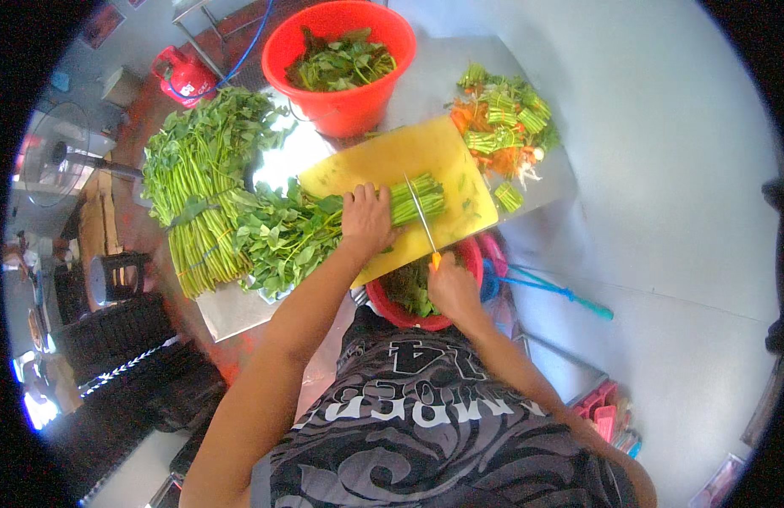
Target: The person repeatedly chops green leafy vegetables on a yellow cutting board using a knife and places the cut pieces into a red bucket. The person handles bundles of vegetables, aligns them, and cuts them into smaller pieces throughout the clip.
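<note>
On the yellow cutting board [392, 152], my left hand [367, 219] presses on a bunch of leafy greens [420, 198] whose cut stems point right. My right hand [454, 289] grips the orange handle of a knife [420, 209]. The blade lies across those stems, right of my left hand; how deep it has gone cannot be told. Leaves of the bunch spread left off the board, beside a large tied bundle of long-stemmed greens [198, 203]. Small stem bits lie at the board's right end.
Behind the board stands a red bucket [388, 86] of leaves. Small tied stem bundles [503, 114] lie with orange pieces at the table's right. Below the board's near edge is a red tub [474, 260] holding leaves. A red gas cylinder [191, 79] stands back left.
</note>
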A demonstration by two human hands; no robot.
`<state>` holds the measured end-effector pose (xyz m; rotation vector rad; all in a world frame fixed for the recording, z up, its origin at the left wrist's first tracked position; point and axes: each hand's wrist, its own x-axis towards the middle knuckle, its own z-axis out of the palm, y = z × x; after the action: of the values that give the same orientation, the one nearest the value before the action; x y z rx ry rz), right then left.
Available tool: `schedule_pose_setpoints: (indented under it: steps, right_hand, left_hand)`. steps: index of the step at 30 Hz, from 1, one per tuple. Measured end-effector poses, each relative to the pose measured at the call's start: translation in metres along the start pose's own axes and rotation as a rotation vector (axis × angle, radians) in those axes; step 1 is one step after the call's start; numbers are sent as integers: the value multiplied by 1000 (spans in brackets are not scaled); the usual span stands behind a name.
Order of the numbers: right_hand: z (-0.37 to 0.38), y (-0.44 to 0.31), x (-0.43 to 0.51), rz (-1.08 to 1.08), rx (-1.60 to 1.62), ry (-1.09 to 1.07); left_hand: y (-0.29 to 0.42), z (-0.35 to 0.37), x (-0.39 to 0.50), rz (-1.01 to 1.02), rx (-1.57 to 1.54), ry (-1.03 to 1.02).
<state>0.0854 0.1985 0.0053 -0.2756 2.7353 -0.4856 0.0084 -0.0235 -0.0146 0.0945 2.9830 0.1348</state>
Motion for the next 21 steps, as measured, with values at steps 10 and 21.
schedule_pose_setpoints:
  steps: [10, 21]
  right_hand:
    - [36, -5, 94, 22, 66, -25]
    - [8, 71, -43, 96, 114, -225]
  left_hand:
    - [2, 2, 2, -30, -17, 41]
    - [8, -9, 6, -94, -18, -55]
